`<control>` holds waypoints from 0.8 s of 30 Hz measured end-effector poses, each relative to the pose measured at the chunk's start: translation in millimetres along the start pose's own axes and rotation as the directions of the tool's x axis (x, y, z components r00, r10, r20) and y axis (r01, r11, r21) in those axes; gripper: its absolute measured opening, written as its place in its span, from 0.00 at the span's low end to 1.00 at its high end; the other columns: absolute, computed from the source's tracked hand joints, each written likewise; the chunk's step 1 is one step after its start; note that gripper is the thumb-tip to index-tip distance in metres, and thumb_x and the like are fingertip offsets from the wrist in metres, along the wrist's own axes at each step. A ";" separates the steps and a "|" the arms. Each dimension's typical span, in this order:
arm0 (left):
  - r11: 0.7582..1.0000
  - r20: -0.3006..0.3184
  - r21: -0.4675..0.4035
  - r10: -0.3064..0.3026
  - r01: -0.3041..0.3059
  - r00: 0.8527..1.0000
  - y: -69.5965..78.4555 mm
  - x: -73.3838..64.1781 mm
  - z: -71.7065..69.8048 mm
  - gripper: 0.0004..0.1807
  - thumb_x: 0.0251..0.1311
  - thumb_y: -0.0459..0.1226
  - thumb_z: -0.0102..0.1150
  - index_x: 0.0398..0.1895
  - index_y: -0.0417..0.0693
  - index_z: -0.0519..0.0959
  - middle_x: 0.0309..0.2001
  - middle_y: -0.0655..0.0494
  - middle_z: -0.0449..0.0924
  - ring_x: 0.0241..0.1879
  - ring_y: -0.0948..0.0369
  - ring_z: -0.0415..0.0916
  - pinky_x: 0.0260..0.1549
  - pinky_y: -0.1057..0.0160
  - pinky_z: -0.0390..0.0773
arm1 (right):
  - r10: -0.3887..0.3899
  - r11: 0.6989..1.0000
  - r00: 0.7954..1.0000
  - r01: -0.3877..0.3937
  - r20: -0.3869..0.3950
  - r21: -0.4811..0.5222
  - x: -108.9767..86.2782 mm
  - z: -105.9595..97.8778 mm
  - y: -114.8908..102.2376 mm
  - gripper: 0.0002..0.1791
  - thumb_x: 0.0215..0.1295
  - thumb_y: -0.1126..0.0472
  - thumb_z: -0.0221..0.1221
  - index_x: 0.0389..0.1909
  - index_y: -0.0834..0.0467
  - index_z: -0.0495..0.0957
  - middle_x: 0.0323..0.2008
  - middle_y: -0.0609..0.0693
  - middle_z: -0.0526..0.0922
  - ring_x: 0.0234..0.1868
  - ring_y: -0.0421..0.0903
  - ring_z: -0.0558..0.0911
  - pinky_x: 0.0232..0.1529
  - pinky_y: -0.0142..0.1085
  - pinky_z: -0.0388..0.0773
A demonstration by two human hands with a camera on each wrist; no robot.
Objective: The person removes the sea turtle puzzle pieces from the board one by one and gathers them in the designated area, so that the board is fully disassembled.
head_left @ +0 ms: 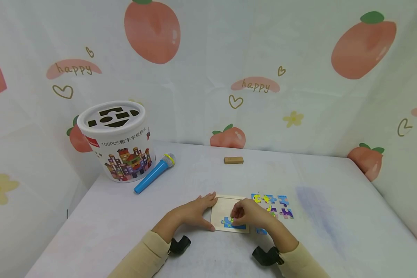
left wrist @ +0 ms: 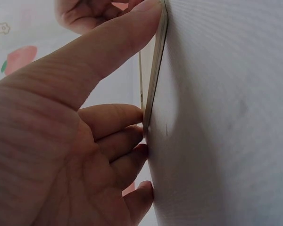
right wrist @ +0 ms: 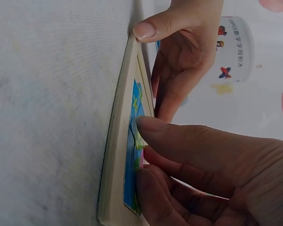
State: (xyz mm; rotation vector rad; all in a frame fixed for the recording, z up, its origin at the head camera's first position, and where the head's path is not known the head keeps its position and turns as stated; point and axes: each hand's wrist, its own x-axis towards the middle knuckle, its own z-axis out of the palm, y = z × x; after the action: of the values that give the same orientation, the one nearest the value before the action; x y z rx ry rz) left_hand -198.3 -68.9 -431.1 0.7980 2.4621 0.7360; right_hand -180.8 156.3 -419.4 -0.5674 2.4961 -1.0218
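Observation:
A square wooden puzzle tray [head_left: 222, 207] lies on the table, with blue puzzle pieces [head_left: 227, 224] set along its near edge. My left hand [head_left: 196, 211] rests at the tray's left side, thumb at the near corner and fingers spread toward the far corner. In the left wrist view its fingertips [left wrist: 139, 114] touch the tray's edge. Over the near part of the tray, my right hand [head_left: 248, 213] pinches a puzzle piece [right wrist: 139, 154] between thumb and curled fingers, right at the blue pieces. The fingers hide most of that piece.
Loose puzzle pieces [head_left: 283, 199] lie right of the tray, some partly behind the right hand. A small wooden block [head_left: 233, 160] sits farther back. At the left are a blue toy microphone [head_left: 153, 177] and a white bucket [head_left: 119, 141]. A printed cloth [head_left: 194, 100] hangs behind the table.

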 end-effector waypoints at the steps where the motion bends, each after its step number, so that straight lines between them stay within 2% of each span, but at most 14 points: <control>1: 1.000 0.001 0.000 0.003 -0.003 1.000 0.1 -0.2 0.0 0.50 0.46 0.49 0.70 0.71 0.45 0.56 0.75 0.53 0.44 0.74 0.56 0.40 0.71 0.49 0.45 | -0.001 1.000 1.000 0.001 -0.001 -0.002 -0.2 0.3 -0.2 0.06 0.51 0.65 0.67 0.27 0.60 0.79 0.23 0.45 0.76 0.26 0.40 0.73 0.27 0.26 0.73; 12: 1.000 0.005 0.002 -0.002 0.002 1.000 2.9 -1.8 -1.0 0.50 0.46 0.48 0.70 0.71 0.45 0.56 0.75 0.54 0.45 0.74 0.56 0.40 0.71 0.50 0.44 | 0.012 1.000 1.000 -0.012 -0.005 -0.025 -1.9 1.1 -3.9 0.09 0.49 0.66 0.69 0.27 0.60 0.78 0.23 0.45 0.74 0.27 0.41 0.72 0.26 0.26 0.72; 24: 1.000 0.005 0.008 0.014 -0.014 1.000 3.2 -1.8 -1.4 0.50 0.46 0.48 0.70 0.71 0.43 0.56 0.74 0.52 0.45 0.74 0.56 0.41 0.71 0.50 0.44 | 0.010 1.000 1.000 -0.010 -0.004 0.007 -2.2 -0.2 -1.8 0.10 0.51 0.66 0.67 0.29 0.60 0.74 0.26 0.47 0.74 0.28 0.41 0.72 0.29 0.26 0.73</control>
State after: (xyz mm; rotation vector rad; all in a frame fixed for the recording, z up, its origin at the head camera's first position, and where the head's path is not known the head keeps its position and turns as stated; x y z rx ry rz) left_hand -196.5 -68.3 -427.7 0.8201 2.4586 0.7291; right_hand -178.7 156.3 -417.6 -0.5511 2.4954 -1.0286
